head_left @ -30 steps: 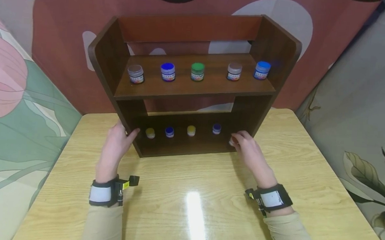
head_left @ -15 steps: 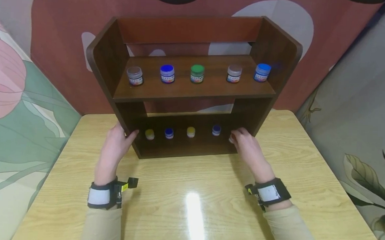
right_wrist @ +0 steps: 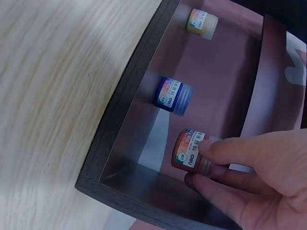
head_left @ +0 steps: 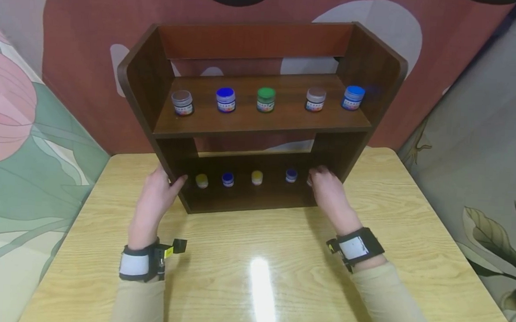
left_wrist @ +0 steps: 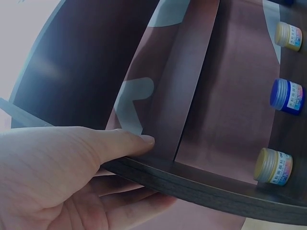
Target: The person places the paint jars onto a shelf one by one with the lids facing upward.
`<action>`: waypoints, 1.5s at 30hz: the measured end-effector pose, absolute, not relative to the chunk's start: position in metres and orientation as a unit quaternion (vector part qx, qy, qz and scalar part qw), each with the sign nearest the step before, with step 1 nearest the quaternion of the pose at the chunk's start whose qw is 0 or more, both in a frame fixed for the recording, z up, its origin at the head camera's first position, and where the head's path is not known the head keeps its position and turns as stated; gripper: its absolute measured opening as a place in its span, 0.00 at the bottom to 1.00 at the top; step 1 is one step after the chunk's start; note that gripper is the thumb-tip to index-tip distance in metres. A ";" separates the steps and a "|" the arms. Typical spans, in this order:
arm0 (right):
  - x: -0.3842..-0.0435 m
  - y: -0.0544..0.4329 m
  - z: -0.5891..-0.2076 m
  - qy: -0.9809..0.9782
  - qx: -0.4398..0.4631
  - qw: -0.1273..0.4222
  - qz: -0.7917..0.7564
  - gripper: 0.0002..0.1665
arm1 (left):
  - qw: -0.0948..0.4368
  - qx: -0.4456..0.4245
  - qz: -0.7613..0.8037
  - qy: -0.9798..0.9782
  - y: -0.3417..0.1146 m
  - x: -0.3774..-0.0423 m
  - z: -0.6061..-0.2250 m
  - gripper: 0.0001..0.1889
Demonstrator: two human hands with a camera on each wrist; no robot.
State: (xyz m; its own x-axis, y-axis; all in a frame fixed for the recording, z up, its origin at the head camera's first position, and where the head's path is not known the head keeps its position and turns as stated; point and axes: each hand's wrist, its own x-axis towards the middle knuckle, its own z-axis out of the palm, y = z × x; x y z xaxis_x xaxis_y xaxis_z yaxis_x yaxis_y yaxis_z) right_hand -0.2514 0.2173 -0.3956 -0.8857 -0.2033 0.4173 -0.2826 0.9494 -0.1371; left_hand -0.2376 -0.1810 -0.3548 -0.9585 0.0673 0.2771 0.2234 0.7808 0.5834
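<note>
A dark brown two-tier wooden shelf (head_left: 218, 123) stands on the table. My left hand (head_left: 152, 202) holds its left side panel (left_wrist: 211, 199), thumb inside and the other fingers outside. At the right end of the lower tier, my right hand (head_left: 331, 198) pinches a small reddish-brown paint jar (right_wrist: 186, 149) between thumb and fingers. In the head view the hand mostly hides that jar. Along the same tier stand a dark blue jar (head_left: 291, 176), a yellow jar (head_left: 257, 178), a blue jar (head_left: 228, 180) and another yellow jar (head_left: 202, 180).
On the upper tier, several larger paint jars stand in a row, among them a green one (head_left: 266, 100) and a light blue one (head_left: 353, 98). The light wooden table (head_left: 218, 274) extends in front. A patterned reddish cloth (head_left: 84, 76) hangs behind the shelf.
My right hand has shifted slightly deeper into the lower tier, still holding the reddish-brown paint jar. The left hand keeps its hold on the side panel.
</note>
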 end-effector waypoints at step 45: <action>-0.289 0.214 -0.403 -0.989 0.113 0.092 -0.035 0.12 | 0.117 -0.071 -0.327 -0.935 -0.181 -0.239 -0.358 0.23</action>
State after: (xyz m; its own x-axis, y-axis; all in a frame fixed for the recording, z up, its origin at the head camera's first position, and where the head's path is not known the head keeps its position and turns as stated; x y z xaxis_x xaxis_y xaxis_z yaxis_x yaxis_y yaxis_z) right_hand -0.2885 0.2145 -0.4027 -0.9575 -0.2297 0.1746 -0.2168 0.9721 0.0898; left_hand -0.2393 -0.1813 -0.3576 -0.9627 0.0565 0.2648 0.2092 0.7759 0.5951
